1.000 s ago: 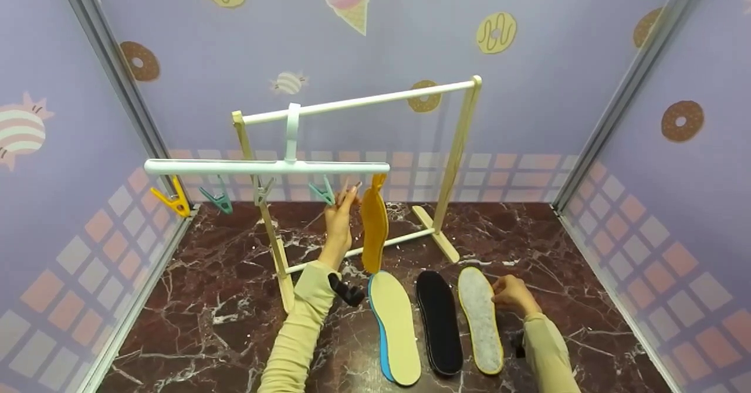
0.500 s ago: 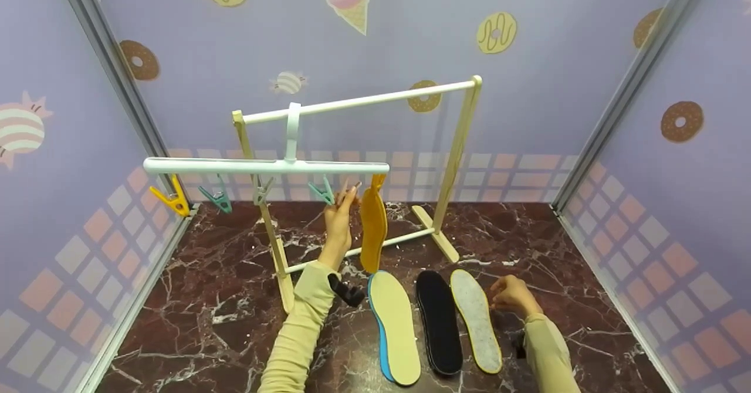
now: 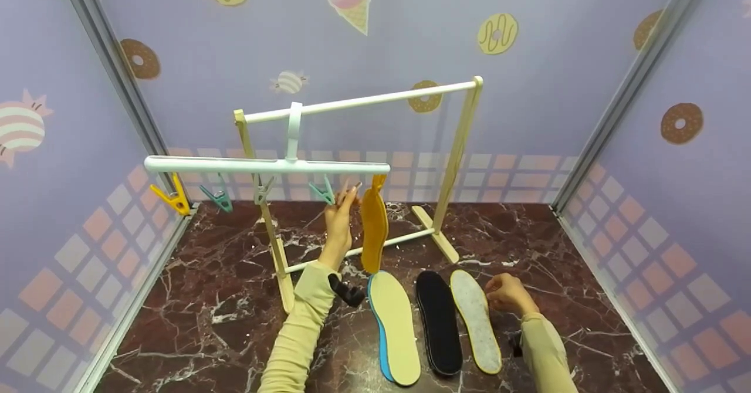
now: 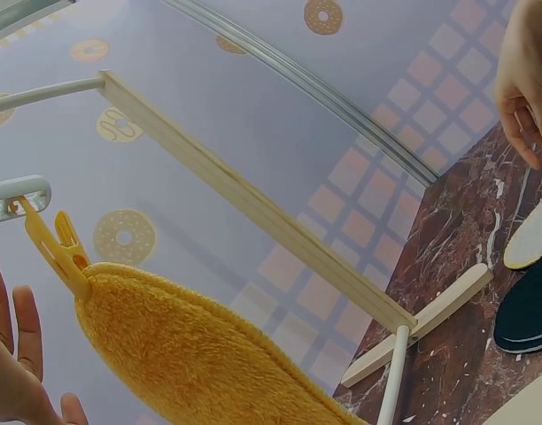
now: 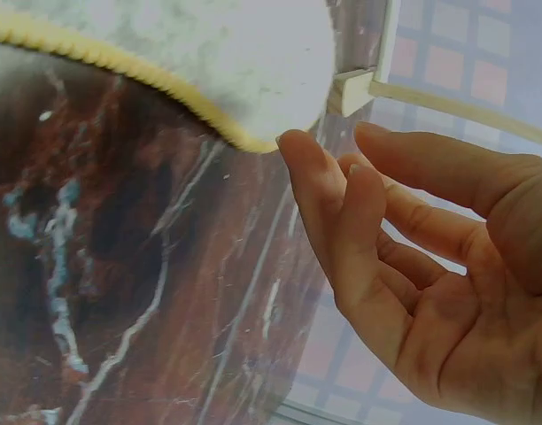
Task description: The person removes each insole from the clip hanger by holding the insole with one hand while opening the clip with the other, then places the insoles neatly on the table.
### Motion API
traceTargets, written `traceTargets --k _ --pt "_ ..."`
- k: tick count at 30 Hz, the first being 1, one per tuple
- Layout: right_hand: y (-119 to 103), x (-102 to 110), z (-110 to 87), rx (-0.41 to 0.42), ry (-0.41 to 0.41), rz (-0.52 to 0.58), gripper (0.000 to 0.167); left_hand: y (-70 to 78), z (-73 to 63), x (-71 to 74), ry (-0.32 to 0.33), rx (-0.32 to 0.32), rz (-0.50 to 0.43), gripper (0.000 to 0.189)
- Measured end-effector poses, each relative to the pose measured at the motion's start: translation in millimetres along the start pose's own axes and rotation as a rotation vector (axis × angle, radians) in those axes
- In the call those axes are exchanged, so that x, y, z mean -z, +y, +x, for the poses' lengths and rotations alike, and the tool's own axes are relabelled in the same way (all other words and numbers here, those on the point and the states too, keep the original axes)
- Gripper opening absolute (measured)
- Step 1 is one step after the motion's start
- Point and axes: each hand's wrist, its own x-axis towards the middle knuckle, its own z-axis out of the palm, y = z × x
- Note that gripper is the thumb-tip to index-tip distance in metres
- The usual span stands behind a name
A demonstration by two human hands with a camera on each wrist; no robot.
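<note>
An orange fuzzy insole (image 3: 374, 229) hangs from a yellow clip (image 4: 63, 246) at the right end of the white hanger (image 3: 234, 165). My left hand (image 3: 338, 220) is just left of it, fingers extended; the left wrist view shows them apart from the clip. My right hand (image 3: 509, 293) is low over the table at the right edge of a grey insole with yellow trim (image 3: 476, 322). Its fingers are loosely bent and hold nothing; in the right wrist view a fingertip is at the insole's rim, and I cannot tell whether it touches.
A black insole (image 3: 439, 322) and a cream insole with a blue one under it (image 3: 394, 328) lie on the marbled table (image 3: 193, 299). The hanger hooks onto a wooden rack (image 3: 460, 158). Yellow (image 3: 173, 196) and teal clips (image 3: 217, 197) dangle from it.
The grey insole's upper end has shifted left toward the black one. My right hand drew slightly away from it, then moved a little left. My left hand stays put.
</note>
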Motion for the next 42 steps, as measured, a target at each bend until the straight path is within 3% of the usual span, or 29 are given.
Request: traceTargets --k 3,4,6,10,11,12,14,15,16,19,21,22,23,26,31,38,42 --pt "-6.1 2.5 -1.6 0.048 0.009 -0.053 0.023 -0.4 1.6 3.7 -0.052 -0.027 -0.036 0.013" --pt "-7.9 3.5 -2.0 0.069 0.009 -0.068 0.023 -23.3 20.8 14.0 -0.083 -0.054 -0.077 0.013" --pt "-11.5 4.6 -2.5 0.091 0.012 -0.075 0.023 -35.9 30.0 20.4 -0.102 -0.070 -0.096 0.013" --pt "-17.5 4.5 -2.3 0.110 0.001 -0.048 0.021 -49.8 37.9 19.7 -0.032 -0.064 -0.060 0.013" --pt "-19.1 3.9 -2.0 0.102 -0.007 -0.026 0.021 -30.5 20.4 10.1 -0.007 -0.051 -0.015 0.010" --pt "-20.6 3.4 -1.8 0.100 -0.015 -0.013 0.020 -29.8 19.5 9.7 -0.028 -0.060 -0.013 0.006" --pt "-23.7 1.6 -1.0 0.104 -0.043 0.008 0.020 -26.1 15.9 9.6 -0.083 -0.071 -0.032 0.016" --pt "-25.6 0.6 -0.6 0.101 -0.052 0.017 0.020 -47.6 35.0 19.2 -0.126 -0.074 -0.073 0.026" --pt "-27.4 -0.3 -0.2 0.105 -0.060 0.020 0.019 -62.2 45.4 26.5 -0.164 -0.099 -0.089 0.037" --pt "-33.3 -2.9 1.2 0.127 -0.062 0.001 0.018 -75.3 56.3 32.8 -0.208 -0.069 -0.104 0.058" --pt "-37.2 -4.5 2.1 0.136 -0.051 -0.015 0.017 -73.1 53.7 30.0 -0.209 -0.052 -0.088 0.058" --pt "-39.1 -5.3 2.7 0.140 -0.047 -0.023 0.017 -49.1 33.0 19.7 -0.189 -0.032 -0.046 0.058" --pt "-40.8 -6.3 3.2 0.142 -0.041 -0.029 0.017 -33.7 21.4 12.7 -0.184 -0.002 -0.033 0.057" --pt "-44.7 -9.4 5.1 0.157 -0.026 -0.031 0.017 -9.4 1.7 0.3 -0.178 0.017 -0.060 0.051" --pt "-51.4 -15.8 8.3 0.256 0.017 0.024 0.020 -3.5 -1.7 -7.0 -0.133 0.003 -0.097 0.024" --pt "-68.9 -28.3 8.8 0.364 0.154 0.109 0.016 -9.3 0.7 -7.4 -0.166 -0.033 -0.098 0.026" --pt "-84.3 -35.5 9.6 0.414 0.181 0.143 0.018 -8.8 0.3 -10.6 -0.181 -0.035 -0.111 0.024"
